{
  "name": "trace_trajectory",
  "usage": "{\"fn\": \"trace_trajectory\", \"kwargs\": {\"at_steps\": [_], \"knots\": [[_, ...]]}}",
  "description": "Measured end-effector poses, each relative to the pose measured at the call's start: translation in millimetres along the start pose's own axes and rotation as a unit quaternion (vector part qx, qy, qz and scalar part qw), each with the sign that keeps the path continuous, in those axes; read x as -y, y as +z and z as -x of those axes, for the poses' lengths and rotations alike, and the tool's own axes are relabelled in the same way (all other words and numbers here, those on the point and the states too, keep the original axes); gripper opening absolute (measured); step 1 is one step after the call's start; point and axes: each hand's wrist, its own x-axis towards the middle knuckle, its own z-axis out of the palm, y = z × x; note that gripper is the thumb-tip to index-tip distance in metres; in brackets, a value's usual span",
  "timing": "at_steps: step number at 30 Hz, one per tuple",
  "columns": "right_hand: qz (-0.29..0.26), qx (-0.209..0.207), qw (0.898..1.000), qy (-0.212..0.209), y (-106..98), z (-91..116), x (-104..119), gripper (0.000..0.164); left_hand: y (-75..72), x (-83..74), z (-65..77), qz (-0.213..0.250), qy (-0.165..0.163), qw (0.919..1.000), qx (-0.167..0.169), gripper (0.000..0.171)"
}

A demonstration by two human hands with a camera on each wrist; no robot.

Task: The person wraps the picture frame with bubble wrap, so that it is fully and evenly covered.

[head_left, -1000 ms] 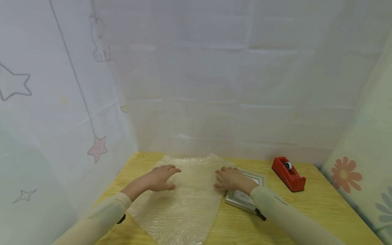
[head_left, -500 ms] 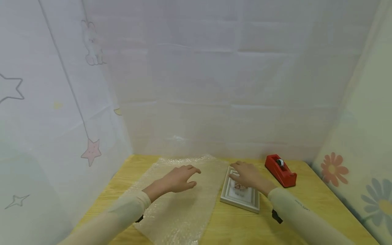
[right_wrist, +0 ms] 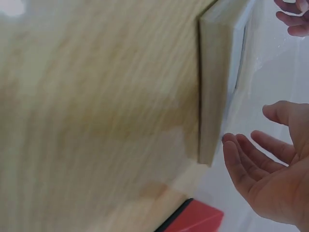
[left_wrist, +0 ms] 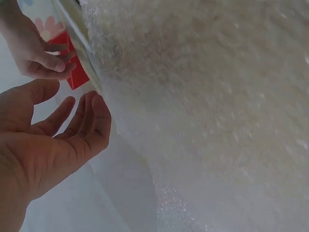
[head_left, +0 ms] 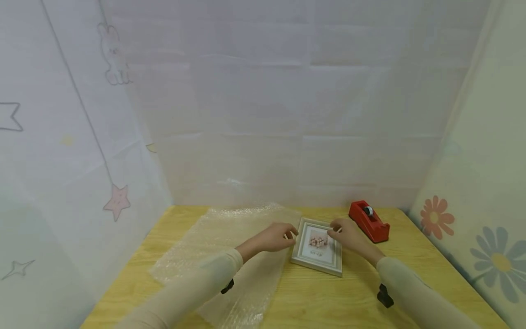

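A pale silver picture frame (head_left: 315, 250) lies face up on the wooden table, a floral print showing inside it. My left hand (head_left: 274, 237) is at the frame's left side, fingers loosely bent and nothing gripped. At its upper right side hovers my right hand (head_left: 350, 235), likewise with bent, parted fingers around nothing. The right wrist view shows the fingertips of that hand (right_wrist: 268, 176) close to the frame's edge (right_wrist: 217, 82). Beneath my left forearm spreads a sheet of bubble wrap (head_left: 242, 230), which fills much of the left wrist view.
A red tape dispenser (head_left: 369, 222) stands behind and right of the frame, with a tape roll in it. The yellow wood-grain table (head_left: 304, 301) meets white printed sheets (head_left: 246, 100) at the back and sides.
Both hands have moved from over the bubble wrap and the frame's left part to the frame's two sides. The left hand travelled right, and the frame's print is now uncovered.
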Motion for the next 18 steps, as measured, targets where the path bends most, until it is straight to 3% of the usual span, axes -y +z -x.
{"fn": "trace_trajectory", "kwargs": {"at_steps": [6, 12, 18], "knots": [[0.002, -0.044, 0.995, 0.085, -7, 17, -12, 0.031, 15.2, -1.9, -11.2, 0.036, -0.065, 0.9971, -0.016, 0.037], [-0.048, -0.021, 0.984, 0.172, -4, 24, -16, 0.027, 25.2, -0.6, -20.3, 0.061, -0.117, 0.9908, -0.032, 0.038], [-0.073, -0.020, 0.980, 0.182, 8, 27, -9, 0.022, 31.5, 1.5, -23.1, 0.063, -0.140, 0.9873, -0.041, 0.037]]}}
